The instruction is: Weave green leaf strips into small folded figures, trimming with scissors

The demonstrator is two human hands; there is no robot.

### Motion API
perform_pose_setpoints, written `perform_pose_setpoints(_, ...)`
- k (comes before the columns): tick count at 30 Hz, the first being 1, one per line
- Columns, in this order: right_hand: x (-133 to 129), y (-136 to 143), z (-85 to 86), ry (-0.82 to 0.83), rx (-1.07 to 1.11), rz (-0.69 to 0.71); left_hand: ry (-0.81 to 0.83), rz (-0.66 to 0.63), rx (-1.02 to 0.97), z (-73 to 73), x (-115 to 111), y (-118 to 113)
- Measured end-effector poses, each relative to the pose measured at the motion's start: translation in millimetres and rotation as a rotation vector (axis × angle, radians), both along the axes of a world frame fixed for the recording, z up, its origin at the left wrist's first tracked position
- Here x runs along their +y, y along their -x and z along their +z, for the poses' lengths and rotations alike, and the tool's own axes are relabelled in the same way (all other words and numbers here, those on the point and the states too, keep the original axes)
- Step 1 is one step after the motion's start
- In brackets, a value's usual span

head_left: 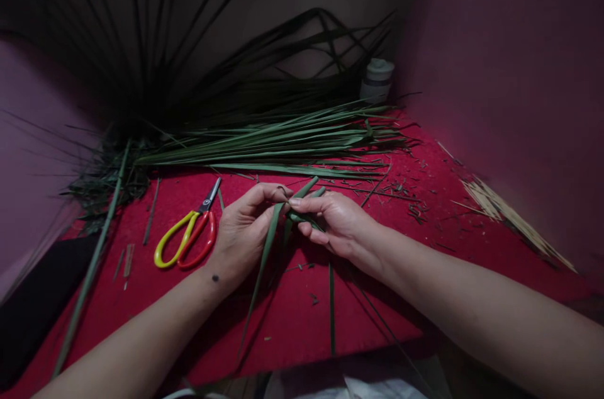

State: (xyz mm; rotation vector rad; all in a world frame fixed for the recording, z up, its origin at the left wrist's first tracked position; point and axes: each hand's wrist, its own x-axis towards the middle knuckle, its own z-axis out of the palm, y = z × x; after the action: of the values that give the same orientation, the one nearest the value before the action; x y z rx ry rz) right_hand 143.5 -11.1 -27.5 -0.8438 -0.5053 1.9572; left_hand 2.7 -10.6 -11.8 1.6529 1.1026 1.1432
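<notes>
Between my hands is a green palm leaf strip (267,248), folded or woven at its middle. My left hand (248,219) pinches it from the left, and one long tapering end hangs toward the table's front edge. From the right, my right hand (335,219) grips the folded part with thumb and fingers, while short leaf ends stick up past the thumb. Fingers partly hide the fold, so its exact shape cannot be made out. Just left of my left hand lie scissors (189,238) with one yellow and one red handle, blades pointing away.
A bundle of long green leaves (283,141) lies across the back of the red table (377,317). Behind it stands a white container (376,79). Thin pale sticks (519,223) lie at right, a black object (47,298) at left. Leaf scraps (415,207) are scattered about.
</notes>
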Motion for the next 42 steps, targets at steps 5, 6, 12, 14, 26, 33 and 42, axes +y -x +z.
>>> perform_pose_setpoints(5, 0.9, -1.3, -2.1, 0.031, 0.032, 0.052, 0.212, -0.016, -0.086, 2.5, -0.9, 1.4)
perform_pose_setpoints(6, 0.7, -1.1, -2.1, 0.02, 0.029, 0.057, 0.24, -0.013, -0.076, 2.9, -0.6, 2.3)
perform_pose_setpoints(12, -4.4, -0.4, 2.2, -0.186, -0.152, 0.037, 0.3, 0.004, -0.028, 4.9, 1.3, 8.3)
perform_pose_setpoints(14, -6.1, -0.6, 3.2, -0.244, -0.253, 0.023, 0.294, 0.001, -0.042, 5.4, 1.7, 9.9)
perform_pose_setpoints(26, -6.0, -1.8, 8.8, -0.265, -0.413, 0.125, 0.302, 0.128, -0.123, 17.2, 7.6, 8.2)
perform_pose_setpoints(33, -6.9, -6.9, 10.1, -0.18, -0.438, 0.323, 0.459, 0.223, -0.399, 23.7, 34.9, 28.3)
perform_pose_setpoints(42, -7.1, -9.1, 15.3, -0.149, -0.402, 0.384, 0.198, 0.427, -0.276, 37.0, 51.8, 50.9)
